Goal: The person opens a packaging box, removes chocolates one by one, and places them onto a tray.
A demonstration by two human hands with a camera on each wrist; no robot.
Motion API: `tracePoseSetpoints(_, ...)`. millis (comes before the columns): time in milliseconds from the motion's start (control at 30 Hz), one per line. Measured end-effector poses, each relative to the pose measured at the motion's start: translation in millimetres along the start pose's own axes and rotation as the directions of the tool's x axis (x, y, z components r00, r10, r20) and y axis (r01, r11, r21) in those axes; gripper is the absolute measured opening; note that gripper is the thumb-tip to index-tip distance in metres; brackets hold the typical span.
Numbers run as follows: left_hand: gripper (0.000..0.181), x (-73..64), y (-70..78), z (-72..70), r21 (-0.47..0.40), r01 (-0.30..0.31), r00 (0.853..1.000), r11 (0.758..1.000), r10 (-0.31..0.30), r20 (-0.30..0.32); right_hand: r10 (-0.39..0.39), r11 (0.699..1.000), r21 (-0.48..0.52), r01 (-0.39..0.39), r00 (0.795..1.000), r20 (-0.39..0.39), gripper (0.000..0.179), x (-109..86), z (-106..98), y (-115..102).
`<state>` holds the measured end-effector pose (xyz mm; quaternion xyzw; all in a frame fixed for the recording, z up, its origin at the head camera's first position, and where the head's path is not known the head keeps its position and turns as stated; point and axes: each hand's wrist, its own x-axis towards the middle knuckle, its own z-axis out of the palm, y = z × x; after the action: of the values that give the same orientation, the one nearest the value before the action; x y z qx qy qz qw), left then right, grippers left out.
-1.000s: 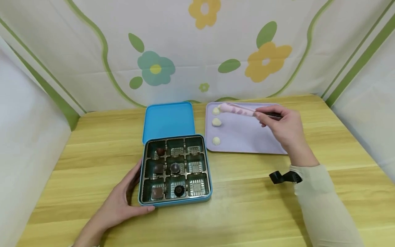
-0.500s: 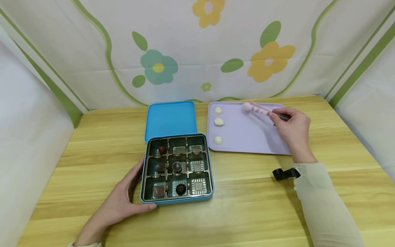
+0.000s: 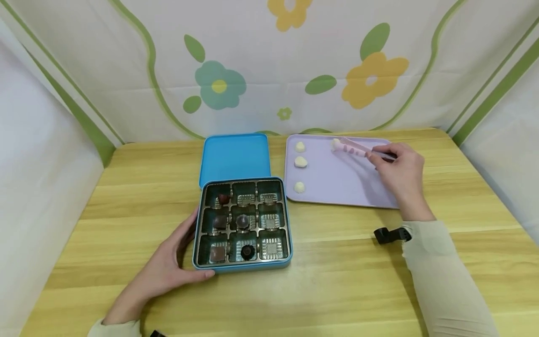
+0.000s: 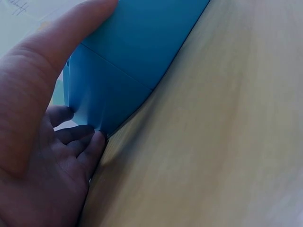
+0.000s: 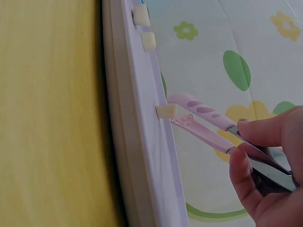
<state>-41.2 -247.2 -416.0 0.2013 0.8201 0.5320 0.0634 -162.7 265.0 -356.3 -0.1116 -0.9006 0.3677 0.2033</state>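
Note:
My right hand (image 3: 402,173) pinches a pair of tongs (image 3: 353,148) with pink tips over the lilac tray (image 3: 328,182). At the tips sits a small white piece (image 5: 166,111), like a white chocolate, on the tray. In the right wrist view the tips stand apart beside it; contact is unclear. My left hand (image 3: 166,267) holds the blue tin (image 3: 248,267) at its near left corner, thumb on the front face, fingers along the left side (image 4: 109,66). Several dark chocolates, among them a round ruffled one (image 3: 247,252), sit in the tin's left and middle columns.
Three more white pieces, such as the middle one (image 3: 300,162), line the tray's left side. A blue lid (image 3: 235,159) lies behind the tin, left of the tray. A flowered cloth (image 3: 269,70) rises behind the wooden table (image 3: 328,276).
The tongs have moved right from the back left of the tray, and a white piece now shows at their tips. My left hand keeps its hold on the tin.

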Motion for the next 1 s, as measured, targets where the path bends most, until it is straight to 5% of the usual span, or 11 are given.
tracePoseSetpoints(300,0.135,1.2,-1.4,-0.8,0.009,0.004,1.000,1.000,-0.004,0.009,0.158,0.973,0.159,-0.168,0.985,0.073,0.042,6.2,-1,10)
tracePoseSetpoints(633,0.135,0.4,-1.0,-0.7,0.013,0.011,1.000,1.000,-0.011,0.006,0.159,0.976,0.130,-0.172,0.981,0.109,0.037,5.8,9,12)
tracePoseSetpoints(867,0.134,0.7,-1.3,-0.4,0.003,0.012,1.000,1.000,-0.012,0.008,0.259,0.934,0.198,-0.296,0.947,0.191,0.046,7.5,6,15)
tracePoseSetpoints(1000,0.134,0.6,-1.7,-0.5,0.003,0.010,1.000,1.000,-0.010,0.006,0.275,0.931,0.193,-0.308,0.944,0.180,0.046,10.4,3,17)
